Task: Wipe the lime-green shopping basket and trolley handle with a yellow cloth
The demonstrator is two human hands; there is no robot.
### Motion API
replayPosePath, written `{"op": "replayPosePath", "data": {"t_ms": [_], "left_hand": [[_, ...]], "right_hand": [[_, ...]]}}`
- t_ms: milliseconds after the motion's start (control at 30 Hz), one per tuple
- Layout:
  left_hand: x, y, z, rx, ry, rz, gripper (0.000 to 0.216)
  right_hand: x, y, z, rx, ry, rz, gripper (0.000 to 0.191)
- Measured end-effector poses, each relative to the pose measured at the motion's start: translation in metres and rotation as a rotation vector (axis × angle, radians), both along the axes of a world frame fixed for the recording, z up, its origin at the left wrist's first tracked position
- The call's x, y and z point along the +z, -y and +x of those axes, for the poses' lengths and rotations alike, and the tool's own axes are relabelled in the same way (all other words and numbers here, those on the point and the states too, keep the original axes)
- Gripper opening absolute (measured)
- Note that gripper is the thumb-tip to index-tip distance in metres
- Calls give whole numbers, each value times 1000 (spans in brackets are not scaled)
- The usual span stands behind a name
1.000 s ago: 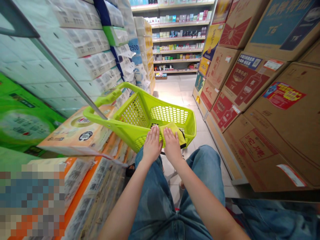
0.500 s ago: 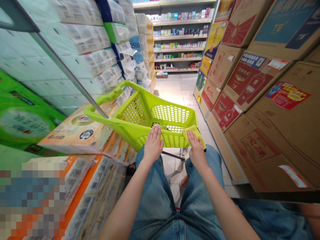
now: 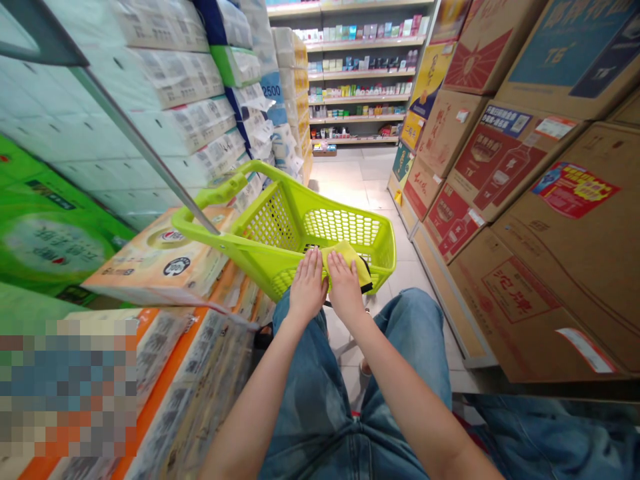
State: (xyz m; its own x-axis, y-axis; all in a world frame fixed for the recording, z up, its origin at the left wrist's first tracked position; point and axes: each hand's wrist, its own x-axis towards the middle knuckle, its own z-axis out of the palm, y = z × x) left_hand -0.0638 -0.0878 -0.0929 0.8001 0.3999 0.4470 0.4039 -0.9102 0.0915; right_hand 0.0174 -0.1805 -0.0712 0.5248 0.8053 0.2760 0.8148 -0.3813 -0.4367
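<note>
A lime-green shopping cart (image 3: 250, 259) with latticed basket walls stands across my knees. My left hand (image 3: 307, 287) lies flat on its near rim, fingers stretched out and holding nothing. Close beside it, my right hand (image 3: 345, 283) presses a yellow cloth (image 3: 361, 272) with a dark edge onto the same rim. The fingers of that hand lie over the cloth, and part of it sticks out to the right. Through the basket's open top I see its perforated floor, partly hidden by my hands and the cloth.
Packs of tissue paper (image 3: 193, 83) are stacked on the left, with orange packs (image 3: 150, 257) beside the cart. Cardboard cartons (image 3: 565, 260) rise on the right. A metal pole (image 3: 145, 153) slants over the cart's handle. Shelves (image 3: 360, 75) of small goods stand at the aisle's end.
My right hand has slid left along the rim with the yellow cloth, from near the cart's right corner to beside my left hand. The left hand has stayed in place.
</note>
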Motion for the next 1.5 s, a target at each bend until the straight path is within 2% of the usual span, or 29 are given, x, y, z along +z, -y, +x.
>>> {"op": "replayPosePath", "data": {"t_ms": [100,200,400,533,700,900,1033,1133,1233,1400,1500], "left_hand": [[0,0,-1,3,-5,3,66],[0,1,-2,14,-11,4,67],[0,0,-1,13,-14,6,66],[0,0,-1,12,-12,0,67],[0,0,-1,10,-10,-8,67],[0,0,0,-2,10,-16,69],[0,0,0,8,-5,-7,67],[0,1,-1,14,-9,-6,67],[0,2,-1,11,-2,-9,69],[0,1,-1,8,-1,-3,68],[-1,1,0,9,4,-2,68]], "right_hand": [[-1,5,2,44,7,31,74],[-10,30,14,55,23,38,83],[-33,88,57,-102,-15,96,87],[-43,104,77,-185,-61,139,86],[-32,80,52,-250,-6,90,82],[-5,15,11,-54,17,-13,73],[1,-2,4,28,9,11,67],[-4,15,10,64,17,34,75],[-13,44,22,48,34,52,86],[-34,90,56,-99,32,110,93],[-43,105,72,-187,-4,134,92]]}}
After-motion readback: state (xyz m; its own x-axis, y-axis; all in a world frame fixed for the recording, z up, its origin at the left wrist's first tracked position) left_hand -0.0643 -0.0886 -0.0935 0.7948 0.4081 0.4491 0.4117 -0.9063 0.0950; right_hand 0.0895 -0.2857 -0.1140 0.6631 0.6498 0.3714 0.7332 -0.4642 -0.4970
